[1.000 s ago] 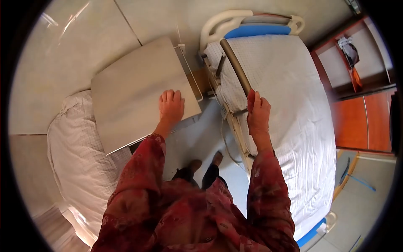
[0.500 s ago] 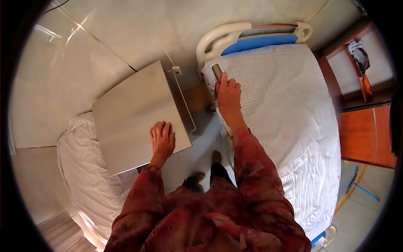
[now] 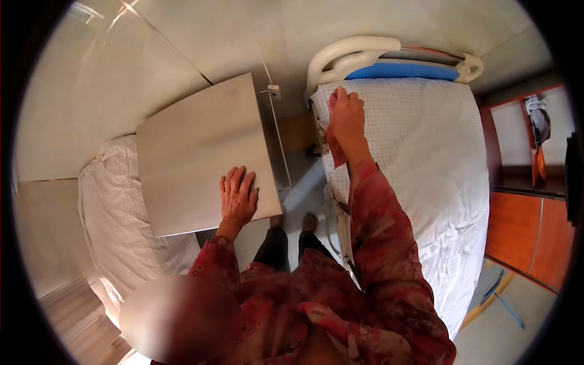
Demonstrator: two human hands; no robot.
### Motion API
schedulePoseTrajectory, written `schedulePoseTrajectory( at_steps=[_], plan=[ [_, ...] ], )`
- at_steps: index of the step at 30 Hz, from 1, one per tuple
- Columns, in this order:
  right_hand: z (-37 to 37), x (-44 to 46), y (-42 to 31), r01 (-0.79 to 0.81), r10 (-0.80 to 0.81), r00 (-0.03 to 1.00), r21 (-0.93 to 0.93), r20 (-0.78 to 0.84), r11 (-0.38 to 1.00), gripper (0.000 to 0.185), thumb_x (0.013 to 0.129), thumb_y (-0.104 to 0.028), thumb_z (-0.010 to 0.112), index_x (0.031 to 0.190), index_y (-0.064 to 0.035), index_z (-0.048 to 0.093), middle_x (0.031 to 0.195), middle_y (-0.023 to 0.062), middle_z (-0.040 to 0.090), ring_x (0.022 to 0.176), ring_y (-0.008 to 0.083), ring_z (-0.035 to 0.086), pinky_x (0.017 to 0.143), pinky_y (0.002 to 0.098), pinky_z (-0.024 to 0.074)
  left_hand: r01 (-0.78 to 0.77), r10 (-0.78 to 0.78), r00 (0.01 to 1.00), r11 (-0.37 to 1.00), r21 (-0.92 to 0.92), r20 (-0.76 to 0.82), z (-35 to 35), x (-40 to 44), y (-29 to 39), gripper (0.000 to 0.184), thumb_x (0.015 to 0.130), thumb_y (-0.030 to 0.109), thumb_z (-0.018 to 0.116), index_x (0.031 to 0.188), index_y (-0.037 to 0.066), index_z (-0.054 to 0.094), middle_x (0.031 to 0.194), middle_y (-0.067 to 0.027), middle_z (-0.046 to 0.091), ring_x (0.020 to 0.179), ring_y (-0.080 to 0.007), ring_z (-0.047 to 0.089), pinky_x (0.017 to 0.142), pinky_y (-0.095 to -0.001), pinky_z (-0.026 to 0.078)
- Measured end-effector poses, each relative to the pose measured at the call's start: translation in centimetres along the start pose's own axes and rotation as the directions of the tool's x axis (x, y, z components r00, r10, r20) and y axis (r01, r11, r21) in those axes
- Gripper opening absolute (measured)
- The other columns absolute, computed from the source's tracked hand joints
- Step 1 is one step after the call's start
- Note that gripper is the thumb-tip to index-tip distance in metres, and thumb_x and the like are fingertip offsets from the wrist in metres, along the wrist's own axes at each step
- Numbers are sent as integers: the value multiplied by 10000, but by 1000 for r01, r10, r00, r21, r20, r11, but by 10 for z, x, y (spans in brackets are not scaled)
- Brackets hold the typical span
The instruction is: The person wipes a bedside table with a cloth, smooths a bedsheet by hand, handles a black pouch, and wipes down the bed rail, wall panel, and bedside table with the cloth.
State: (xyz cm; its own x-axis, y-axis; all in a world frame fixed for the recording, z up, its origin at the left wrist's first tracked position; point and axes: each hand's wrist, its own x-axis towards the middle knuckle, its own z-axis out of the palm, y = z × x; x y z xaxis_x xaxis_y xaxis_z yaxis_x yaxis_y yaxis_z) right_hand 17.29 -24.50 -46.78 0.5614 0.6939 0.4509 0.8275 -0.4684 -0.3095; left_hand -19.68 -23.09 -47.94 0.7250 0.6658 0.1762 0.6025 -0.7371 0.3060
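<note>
My left hand point(image 3: 238, 196) lies flat, fingers stretched out, on the front right part of a beige bedside table top point(image 3: 198, 146). My right hand point(image 3: 348, 121) is closed around a red cloth point(image 3: 335, 149), over the left edge of the bed near its headboard. Part of the cloth hangs below the fist on the bed's side, and a bit shows at the fingertips. Under the hand is the white checked bed sheet point(image 3: 420, 134). Whether the fist grips anything besides the cloth is hidden.
The bed has a cream and blue headboard point(image 3: 401, 70). A metal rail point(image 3: 280, 143) runs along the table's right side, by a wall socket point(image 3: 274, 92). Another sheet-covered surface point(image 3: 112, 194) lies at the left. An orange-red cabinet point(image 3: 517, 231) stands at the right.
My right hand has turned, and more red cloth hangs from it. The dark cylinder seen at its fingertips earlier no longer shows. My left hand stays on the table; the view has shifted.
</note>
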Motion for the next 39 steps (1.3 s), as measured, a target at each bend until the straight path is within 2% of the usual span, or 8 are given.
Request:
schedulePoseTrajectory(
  at_steps=[8, 17, 22, 26, 28, 29, 31, 39],
  plan=[
    [-14, 28, -49, 219, -63, 909, 346, -411, 912, 138, 956, -135, 657, 1051, -36, 651, 974, 159, 647, 969, 367, 609, 847, 471, 494, 27, -27, 1000, 998, -57, 5, -4, 1, -5, 482, 902, 247, 678, 1360, 147, 569, 1491, -123, 457, 1429, -377, 372, 1167, -621, 252],
    [15, -54, -227, 426, -604, 796, 689, 23, 587, 455, 774, -196, 804, 1193, -104, 652, 1221, 170, 565, 1133, 378, 549, 908, 524, 461, 92, -90, 995, 994, -61, 29, 0, -5, -20, 497, 888, 295, 689, 1348, 136, 589, 1486, -145, 458, 1430, -391, 362, 1171, -646, 235],
    [-16, -47, -104, 481, -483, 875, -59, -26, 875, 633, 776, -285, 783, 1321, -20, 600, 1420, 237, 475, 1315, 450, 440, 1090, 594, 346, 99, -96, 995, 987, -129, 31, -7, -4, -25, 518, 898, 290, 671, 1379, 125, 573, 1534, -126, 434, 1466, -361, 340, 1171, -650, 245],
    [-53, -46, -23, 29, -18, 999, -346, 37, 938, 727, 824, -361, 798, 1395, -30, 495, 1310, 278, 573, 1224, 421, 562, 994, 560, 460, 70, -71, 997, 986, -150, -2, -7, -5, -23, 494, 894, 278, 674, 1348, 109, 581, 1498, -122, 466, 1455, -351, 359, 1169, -641, 260],
    [-52, -32, -17, -806, 495, 373, 10, 785, 591, 587, 879, -384, 738, 1282, -22, 511, 979, 241, 705, 922, 397, 705, 797, 511, 560, 48, -51, 999, 988, -147, -13, -6, -5, -26, 486, 889, 276, 677, 1335, 106, 586, 1480, -120, 480, 1438, -345, 379, 1167, -638, 265],
    [-49, -35, -19, -811, 496, 367, 9, 787, 586, 587, 879, -384, 738, 1282, -22, 511, 979, 241, 705, 922, 397, 705, 797, 511, 560, 18, -22, 999, 986, -168, -27, -4, -4, -27, 484, 880, 268, 687, 1326, 107, 589, 1458, -131, 490, 1411, -359, 398, 1162, -632, 273],
    [-42, -54, -29, -239, 330, 888, -290, 321, 927, 466, 910, -391, 676, 1156, -26, 523, 752, 213, 699, 710, 417, 704, 673, 512, 568, -18, 16, 1000, 982, -189, -13, 2, -11, -32, 484, 870, 260, 698, 1316, 107, 592, 1437, -142, 500, 1384, -372, 417, 1157, -625, 281],
    [-37, -38, -25, -409, 452, 797, -194, 401, 892, 377, 890, -364, 665, 1084, -57, 564, 867, 252, 709, 835, 470, 687, 756, 555, 539, 246, -258, 928, 966, -78, -270, -1, 97, -66, 637, 875, 243, 738, 1443, 60, 515, 1486, -237, 427, 1375, -455, 398, 1142, -580, 310]
  ],
)
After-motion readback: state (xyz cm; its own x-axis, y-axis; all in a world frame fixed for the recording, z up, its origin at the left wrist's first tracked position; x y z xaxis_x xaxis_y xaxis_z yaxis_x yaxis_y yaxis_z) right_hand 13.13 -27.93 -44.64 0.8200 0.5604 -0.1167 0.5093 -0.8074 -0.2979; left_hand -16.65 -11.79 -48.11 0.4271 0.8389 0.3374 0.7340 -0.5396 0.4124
